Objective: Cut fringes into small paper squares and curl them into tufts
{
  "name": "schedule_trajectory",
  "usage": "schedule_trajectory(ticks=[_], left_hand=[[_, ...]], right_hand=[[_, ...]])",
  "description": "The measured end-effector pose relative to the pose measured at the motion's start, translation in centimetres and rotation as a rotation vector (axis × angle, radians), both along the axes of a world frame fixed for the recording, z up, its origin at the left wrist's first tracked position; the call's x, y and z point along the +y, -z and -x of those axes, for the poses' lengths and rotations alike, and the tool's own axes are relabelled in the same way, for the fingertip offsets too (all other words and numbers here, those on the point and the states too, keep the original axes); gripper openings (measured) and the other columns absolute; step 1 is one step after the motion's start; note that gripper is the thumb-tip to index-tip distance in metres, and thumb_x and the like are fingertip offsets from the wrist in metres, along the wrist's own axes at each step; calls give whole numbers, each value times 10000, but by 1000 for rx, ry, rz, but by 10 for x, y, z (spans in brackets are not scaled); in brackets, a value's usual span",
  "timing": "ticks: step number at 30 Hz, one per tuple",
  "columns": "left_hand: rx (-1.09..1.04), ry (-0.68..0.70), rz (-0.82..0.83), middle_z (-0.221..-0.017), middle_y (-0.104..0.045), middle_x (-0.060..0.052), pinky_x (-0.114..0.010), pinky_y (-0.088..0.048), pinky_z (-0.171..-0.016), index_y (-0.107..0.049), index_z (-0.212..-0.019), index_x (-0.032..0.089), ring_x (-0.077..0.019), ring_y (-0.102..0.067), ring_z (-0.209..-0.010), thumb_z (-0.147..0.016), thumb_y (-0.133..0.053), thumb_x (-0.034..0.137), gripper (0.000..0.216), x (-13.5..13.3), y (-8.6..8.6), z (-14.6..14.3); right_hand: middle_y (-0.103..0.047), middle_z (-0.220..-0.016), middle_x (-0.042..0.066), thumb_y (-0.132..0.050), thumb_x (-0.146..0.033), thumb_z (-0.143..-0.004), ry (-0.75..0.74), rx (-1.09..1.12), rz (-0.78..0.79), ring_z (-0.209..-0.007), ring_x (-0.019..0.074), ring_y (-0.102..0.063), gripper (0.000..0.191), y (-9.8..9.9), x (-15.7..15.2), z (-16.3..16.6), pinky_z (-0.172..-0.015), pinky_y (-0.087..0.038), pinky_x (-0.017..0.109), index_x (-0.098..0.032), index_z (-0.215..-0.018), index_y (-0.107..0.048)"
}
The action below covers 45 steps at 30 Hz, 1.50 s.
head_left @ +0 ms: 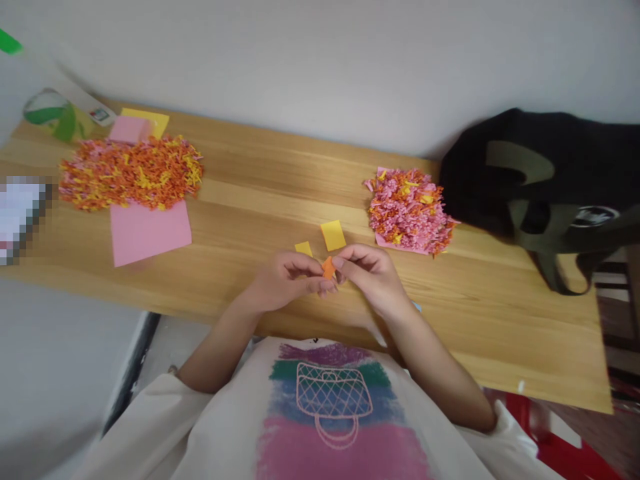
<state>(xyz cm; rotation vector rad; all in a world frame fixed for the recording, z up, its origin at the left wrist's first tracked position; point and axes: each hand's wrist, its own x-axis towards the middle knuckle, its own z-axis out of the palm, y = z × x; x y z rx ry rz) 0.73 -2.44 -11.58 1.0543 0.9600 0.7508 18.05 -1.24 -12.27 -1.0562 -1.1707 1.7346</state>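
Both hands meet over the front middle of the wooden table (270, 173). Between my left hand (287, 280) and my right hand (370, 273) is a small orange piece of paper (328, 268), pinched at its edges by the fingertips of each. Its exact folds are too small to make out. Just beyond the fingers lie a yellow paper square (333, 235) and a smaller yellow paper piece (303, 249), partly hidden by my left hand. A pile of pink and orange small paper-like pieces (410, 210) rests on a pink sheet to the right.
At the left, a wide orange and yellow pile (135, 173) lies above a pink sheet (150, 233). Behind it are a yellow sheet (160, 122) and a green-patterned container (57, 117). A black bag (500, 167) occupies the right; a blurred device (20, 213) sits far left.
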Motion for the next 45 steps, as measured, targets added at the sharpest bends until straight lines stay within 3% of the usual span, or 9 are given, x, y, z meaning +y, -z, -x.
schedule_trajectory(ticks=[11, 25, 45], left_hand=[[30, 20, 18, -675, -733, -24, -189, -502, -603, -741, -693, 146, -97, -622, -605, -660, -808, 278, 152, 1, 1, 2], [79, 22, 8, -698, -743, -38, -196, -516, -596, -750, -730, 141, -106, -633, -607, -689, -786, 259, 130, 0, -1, 2], [57, 39, 22, -672, -739, -37, -191, -503, -583, -752, -689, 145, -99, -624, -587, -678, -805, 285, 150, 0, 0, 3]], right_hand=[[-634, -570, -23, -719, -346, -743, -24, 4, -13, -511, 92, -531, 195, 0, 1, 1, -520, -442, 242, -181, -658, -658], [-625, -555, -24, -744, -443, -720, -36, 10, -3, -502, 97, -532, 281, -2, 1, 1, -522, -452, 254, -185, -657, -654], [-618, -556, -29, -713, -371, -748, -54, 9, -1, -501, 94, -535, 210, 0, 0, 0, -518, -443, 250, -186, -671, -649]])
